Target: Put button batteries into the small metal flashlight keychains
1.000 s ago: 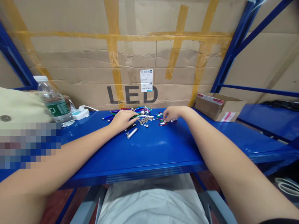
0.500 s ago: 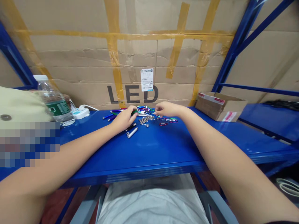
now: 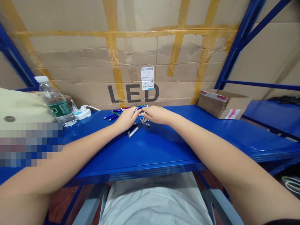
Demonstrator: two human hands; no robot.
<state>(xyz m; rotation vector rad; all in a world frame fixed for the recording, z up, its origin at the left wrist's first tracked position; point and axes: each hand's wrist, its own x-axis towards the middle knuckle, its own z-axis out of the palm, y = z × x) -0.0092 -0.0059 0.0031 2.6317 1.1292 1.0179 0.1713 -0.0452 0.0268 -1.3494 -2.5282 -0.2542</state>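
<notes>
My left hand (image 3: 127, 118) and my right hand (image 3: 156, 114) meet over small items at the back of the blue table. The left fingers are closed in a pinch, and a bit of shiny metal shows at their tips; its kind is hidden. Against them press the right fingers, also closed, with their contents out of sight. Just below the fingertips lies a pile of small round silver button cells (image 3: 144, 121). A silver tube with a ring end (image 3: 133, 132) rests in front of my left hand. Blue tubes (image 3: 109, 116) lie beyond it, and my right hand covers part of the heap.
On the left stand a water bottle (image 3: 58, 104) and a white power strip (image 3: 82, 113), beside a pale cloth item (image 3: 23, 106). A small open carton (image 3: 222, 104) sits at the right. Behind the table rises a large taped cardboard sheet (image 3: 89, 75).
My right hand has moved left, from above the right side of the heap to my left fingertips. My left hand stays nearly in place. The view has shifted slightly.
</notes>
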